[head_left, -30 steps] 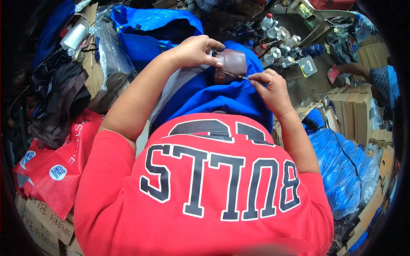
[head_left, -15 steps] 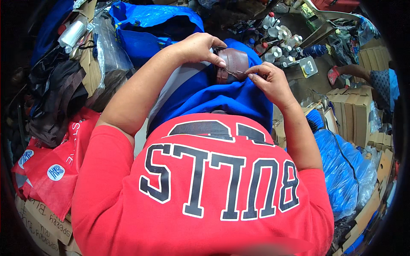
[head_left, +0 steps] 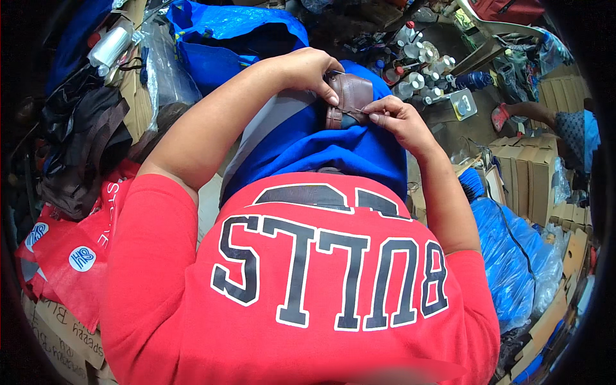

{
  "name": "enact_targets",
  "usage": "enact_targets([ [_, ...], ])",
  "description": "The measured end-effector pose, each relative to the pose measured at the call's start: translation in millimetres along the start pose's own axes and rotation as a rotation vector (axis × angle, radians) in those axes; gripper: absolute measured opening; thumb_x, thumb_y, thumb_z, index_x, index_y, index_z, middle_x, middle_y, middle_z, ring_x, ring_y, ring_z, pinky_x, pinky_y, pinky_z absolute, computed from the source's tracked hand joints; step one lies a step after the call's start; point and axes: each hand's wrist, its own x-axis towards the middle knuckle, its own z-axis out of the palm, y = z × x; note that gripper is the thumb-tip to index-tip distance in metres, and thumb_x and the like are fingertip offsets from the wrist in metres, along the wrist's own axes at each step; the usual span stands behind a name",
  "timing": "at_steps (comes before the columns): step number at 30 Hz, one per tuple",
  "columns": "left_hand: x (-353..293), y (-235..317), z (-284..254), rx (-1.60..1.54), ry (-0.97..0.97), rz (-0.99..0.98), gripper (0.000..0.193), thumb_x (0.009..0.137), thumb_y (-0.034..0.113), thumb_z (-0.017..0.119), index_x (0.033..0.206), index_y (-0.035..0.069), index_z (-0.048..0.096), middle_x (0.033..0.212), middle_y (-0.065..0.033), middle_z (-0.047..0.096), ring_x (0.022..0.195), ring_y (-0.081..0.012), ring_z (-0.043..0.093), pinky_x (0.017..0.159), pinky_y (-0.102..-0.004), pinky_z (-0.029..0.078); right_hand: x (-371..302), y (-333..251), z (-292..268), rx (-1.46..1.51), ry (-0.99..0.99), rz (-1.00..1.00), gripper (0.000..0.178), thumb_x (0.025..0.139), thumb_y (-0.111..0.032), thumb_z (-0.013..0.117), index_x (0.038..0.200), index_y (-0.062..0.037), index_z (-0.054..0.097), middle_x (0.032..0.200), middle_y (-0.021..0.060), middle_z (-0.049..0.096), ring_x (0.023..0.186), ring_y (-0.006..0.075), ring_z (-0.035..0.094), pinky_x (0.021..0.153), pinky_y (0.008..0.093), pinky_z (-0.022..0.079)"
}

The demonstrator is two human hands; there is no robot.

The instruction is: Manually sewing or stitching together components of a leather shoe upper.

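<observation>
Brown leather piece (head_left: pixel 353 93), between my hands, lying on the blue cloth (head_left: pixel 340 157) over my lap. Seam line across it. Left hand (head_left: pixel 311 74) grasps the piece at its left edge: thumb on the near face, fingers bent over the far side, tips mostly hidden. Right hand (head_left: pixel 399 122) is at the piece's lower right edge, thumb and index pinched together on something thin that reaches to the seam; too small to tell if needle, thread or hook. Its other fingers are curled in.

Nearer me than the piece: my red shirt (head_left: pixel 308 350) with big dark letters. Beyond the piece and to its left: blue bag (head_left: pixel 237 51), mouth open. Farther left of it: clear plastic roll (head_left: pixel 112 48), black bag (head_left: pixel 83 154), then red bag (head_left: pixel 58 285) lower down.

Right of the piece and a bit beyond: cluster of bottles (head_left: pixel 414 80), some red caps, some white. Farther right: another person's leg (head_left: pixel 532 112). Right of the piece and closer to me: blue brush (head_left: pixel 471 183), cartons (head_left: pixel 526 167), wrapped blue bundle (head_left: pixel 507 263).
</observation>
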Motion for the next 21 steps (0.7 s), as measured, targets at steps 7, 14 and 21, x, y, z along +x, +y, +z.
enact_targets([
  [7,13.2,-2.6,17.0,-0.033,0.110,-0.020,0.068,0.053,0.032,0.085,0.109,0.003,0.061,0.101,-0.0167,0.065,0.098,-0.0307,0.062,0.085,-0.0363,0.048,7.7,12.9,8.8,0.070,0.080,-0.030,0.016,0.080,-0.009,0.068,0.095,-0.0048,0.070,0.087,0.0020,0.060,0.085,0.0109,0.053,0.077,0.0240,0.042],
  [14,12.8,-1.2,21.2,-0.116,0.149,-0.048,0.060,0.057,0.031,0.083,0.105,0.003,0.061,0.104,-0.0171,0.063,0.099,-0.0298,0.061,0.084,-0.0354,0.047,13.5,6.6,27.0,0.000,0.245,-0.084,0.016,0.076,-0.012,0.072,0.090,-0.0041,0.069,0.083,0.0065,0.063,0.076,0.0149,0.059,0.070,0.0261,0.047],
  [21,-41.5,-1.4,15.4,-0.064,0.307,0.079,0.027,0.081,0.003,0.058,0.108,0.007,0.062,0.099,-0.0145,0.052,0.097,-0.0259,0.053,0.086,-0.0333,0.043,-11.9,-16.8,25.2,-0.389,0.246,-0.291,0.022,0.075,-0.009,0.070,0.097,-0.0079,0.069,0.079,0.0082,0.061,0.073,0.0210,0.058,0.068,0.0300,0.046],
])
